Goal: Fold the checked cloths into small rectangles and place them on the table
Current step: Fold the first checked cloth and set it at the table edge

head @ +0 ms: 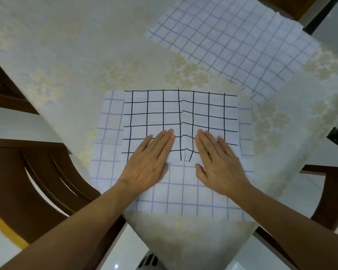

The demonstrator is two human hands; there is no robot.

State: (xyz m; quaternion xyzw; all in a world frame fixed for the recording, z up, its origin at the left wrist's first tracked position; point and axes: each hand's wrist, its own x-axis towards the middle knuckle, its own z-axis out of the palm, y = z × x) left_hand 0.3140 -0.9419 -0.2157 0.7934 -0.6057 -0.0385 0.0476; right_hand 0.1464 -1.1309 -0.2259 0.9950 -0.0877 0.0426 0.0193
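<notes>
A white checked cloth [183, 193] lies spread on the near part of the table [70, 61]. Its two side flaps are folded inward, showing bold black lines [154, 114], and meet at a seam down the middle. My left hand [150, 160] lies flat on the left flap with straight fingers. My right hand [217, 162] lies flat on the right flap, just across the seam. A second checked cloth [236, 43], with pale blue lines, lies unfolded at the far right of the table.
The table carries a cream cover with a pale flower pattern. Dark wooden chairs stand at the left [35, 182] and at the right [328, 191]. The table's near corner points toward me, with light floor tiles below.
</notes>
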